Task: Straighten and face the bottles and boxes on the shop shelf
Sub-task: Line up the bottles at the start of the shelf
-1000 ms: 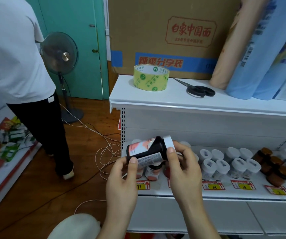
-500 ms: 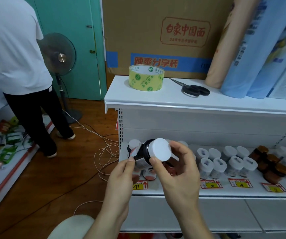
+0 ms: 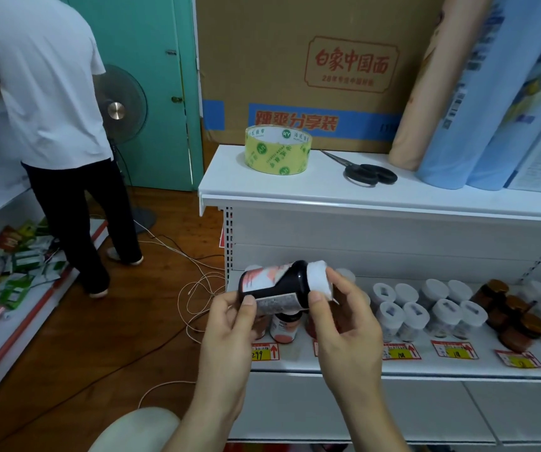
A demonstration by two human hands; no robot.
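Note:
I hold a dark bottle (image 3: pixel 282 283) with a white cap and a pink-and-white label on its side in front of the lower shelf (image 3: pixel 393 363). My left hand (image 3: pixel 226 334) pinches its base end. My right hand (image 3: pixel 344 324) grips the cap end, thumb under the cap. Behind my hands stand similar pink-label bottles (image 3: pixel 285 327), partly hidden. To the right sit several white-capped jars (image 3: pixel 416 308) in two rows, then brown jars (image 3: pixel 510 314) with amber lids.
On the top shelf lie a roll of yellow tape (image 3: pixel 277 150), black scissors (image 3: pixel 365 172), a cardboard box (image 3: pixel 311 66) and rolled posters (image 3: pixel 478 93). A person (image 3: pixel 44 102) in a white shirt stands at the left by a fan (image 3: pixel 121 109). Cables (image 3: pixel 194 288) trail on the wooden floor.
The bottle has turned from cap-toward-me to lying sideways with its cap to the right. The person at left has stepped closer to the left shelf.

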